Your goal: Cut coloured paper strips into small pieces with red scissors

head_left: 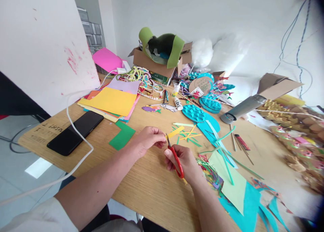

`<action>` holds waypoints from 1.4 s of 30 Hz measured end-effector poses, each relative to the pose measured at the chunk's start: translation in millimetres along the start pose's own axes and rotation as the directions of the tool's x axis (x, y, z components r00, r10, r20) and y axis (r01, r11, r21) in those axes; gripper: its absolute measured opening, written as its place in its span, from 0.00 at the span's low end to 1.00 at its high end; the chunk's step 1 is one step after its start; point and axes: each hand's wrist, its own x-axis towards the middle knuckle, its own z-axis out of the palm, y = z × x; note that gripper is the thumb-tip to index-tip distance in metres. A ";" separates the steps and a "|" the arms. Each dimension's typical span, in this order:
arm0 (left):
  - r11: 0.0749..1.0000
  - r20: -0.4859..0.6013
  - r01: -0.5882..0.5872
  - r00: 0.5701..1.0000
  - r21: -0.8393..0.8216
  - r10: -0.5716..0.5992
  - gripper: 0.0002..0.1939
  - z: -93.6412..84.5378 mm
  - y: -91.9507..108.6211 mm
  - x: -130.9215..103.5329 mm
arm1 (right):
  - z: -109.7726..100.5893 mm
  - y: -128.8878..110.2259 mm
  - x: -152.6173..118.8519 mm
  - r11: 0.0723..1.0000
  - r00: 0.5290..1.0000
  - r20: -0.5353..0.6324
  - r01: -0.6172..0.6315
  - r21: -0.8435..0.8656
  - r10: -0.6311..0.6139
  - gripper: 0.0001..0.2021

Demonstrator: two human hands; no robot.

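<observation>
My left hand (152, 137) is closed in a pinch at the near end of a yellow paper strip (176, 132). In my right hand (187, 162) is a pair of red-handled scissors (178, 163), its blades pointing away and up at the strip near my left fingertips. Whether the blades are apart is too small to tell. Just beyond both hands, thin green and yellow paper strips (194, 136) lie in a loose pile on the table. A green paper piece (122, 136) rests left of my left hand.
A black phone (76, 132) and stacked coloured paper (113, 102) sit on the left, with a white cable (87, 144) crossing. Paper scraps (211, 174) and light green paper (234, 181) lie to the right. A grey cylinder (243, 108) and a cardboard box (152, 62) stand farther back.
</observation>
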 end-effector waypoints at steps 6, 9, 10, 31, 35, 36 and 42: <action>1.000 0.000 0.014 1.000 0.011 -0.014 0.04 0.2 1.7 -0.8 | -0.6 1.1 0.2 1.000 1.000 0.022 0.003 -0.013 -0.002 0.22; 1.000 0.000 0.015 1.000 0.009 -0.015 0.05 0.2 1.6 -0.8 | -0.6 0.4 -0.2 1.000 1.000 0.020 0.000 -0.014 0.000 0.23; 1.000 0.001 0.015 1.000 0.008 -0.015 0.05 0.1 1.6 -0.6 | -0.5 0.1 -0.3 1.000 1.000 0.016 -0.001 -0.013 0.001 0.23; 1.000 0.041 0.020 0.999 0.010 -0.021 0.06 0.2 1.7 -1.4 | -1.1 1.2 0.8 1.000 1.000 0.016 0.005 -0.017 -0.005 0.22; 1.000 0.068 0.015 0.998 0.020 -0.016 0.06 0.0 1.8 -1.5 | -0.8 -0.1 0.5 1.000 1.000 0.014 0.000 -0.015 0.000 0.23; 1.000 0.070 0.016 0.997 0.020 -0.017 0.06 0.1 2.2 -1.9 | -0.8 -0.5 0.3 1.000 1.000 0.013 -0.003 -0.017 0.003 0.23; 1.000 0.022 0.018 1.000 0.003 -0.018 0.06 0.9 4.0 -2.9 | -0.3 -1.7 -0.6 1.000 1.000 0.006 -0.004 -0.010 0.004 0.24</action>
